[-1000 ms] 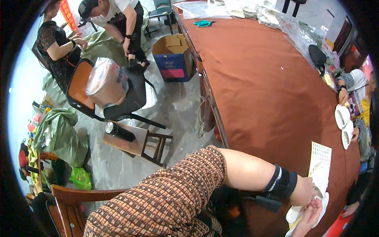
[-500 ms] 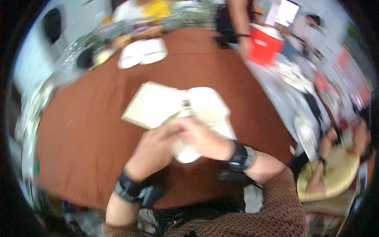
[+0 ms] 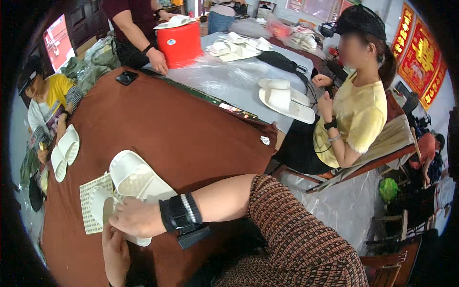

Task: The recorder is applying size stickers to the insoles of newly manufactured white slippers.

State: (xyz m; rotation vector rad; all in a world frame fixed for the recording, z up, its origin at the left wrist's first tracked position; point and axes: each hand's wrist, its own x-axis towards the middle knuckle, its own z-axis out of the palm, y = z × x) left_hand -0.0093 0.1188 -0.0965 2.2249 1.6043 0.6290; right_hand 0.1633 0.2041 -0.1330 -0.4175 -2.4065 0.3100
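Observation:
My right hand (image 3: 136, 217) reaches in over a white slipper (image 3: 99, 201), its fingers closed together. Fingers of my left hand (image 3: 116, 253) are bent up against the right fingertips, just below them. A narrow beige piece (image 3: 109, 209) shows beside the right fingers; whether they grip it I cannot tell. What the two hands pinch is hidden. Another white slipper (image 3: 131, 174) lies right behind my right hand, its sole running to the wrist. Under the nearer slipper is a sheet (image 3: 91, 217) covered with rows of small marks.
A brown cloth (image 3: 205, 129) covers the table. White slippers (image 3: 65, 152) lie before a person at the left. On the adjoining grey table stand a red bucket (image 3: 180, 45) and more slippers (image 3: 287, 101). A person in yellow (image 3: 356, 105) sits at the right; a phone (image 3: 126, 77) lies at the far edge.
The view has swung to the right, so the slippers and my hands appear further left and lower. The hands stay together over the slippers; the picture is sharper now.

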